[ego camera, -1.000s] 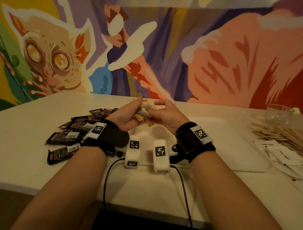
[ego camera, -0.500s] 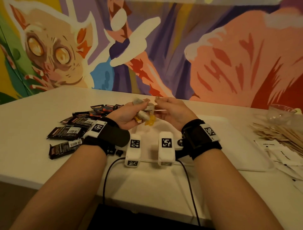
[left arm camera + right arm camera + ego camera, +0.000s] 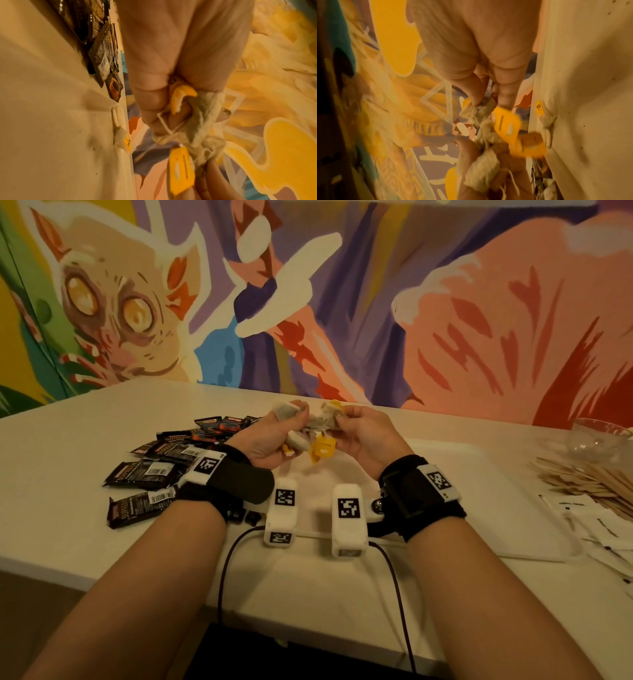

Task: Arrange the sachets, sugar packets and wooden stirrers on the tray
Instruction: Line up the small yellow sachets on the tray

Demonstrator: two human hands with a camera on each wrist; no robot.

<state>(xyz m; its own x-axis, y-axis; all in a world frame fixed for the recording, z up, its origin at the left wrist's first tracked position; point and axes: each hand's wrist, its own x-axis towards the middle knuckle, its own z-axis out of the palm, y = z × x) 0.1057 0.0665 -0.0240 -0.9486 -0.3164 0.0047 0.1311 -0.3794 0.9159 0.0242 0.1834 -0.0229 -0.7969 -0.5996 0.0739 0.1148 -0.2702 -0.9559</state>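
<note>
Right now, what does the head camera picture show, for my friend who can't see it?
Both hands, left hand and right hand, hold tangled tea bags with yellow tags above a white tray. Dark sachets lie left, wooden stirrers right.

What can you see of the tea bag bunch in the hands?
The tea bag bunch is several greyish, soft paper bags with white strings and yellow tags, tangled together. It is held in the air above the white tray, off the surface. The left hand grips one side, the right hand pinches the other. One tag hangs below.
</note>
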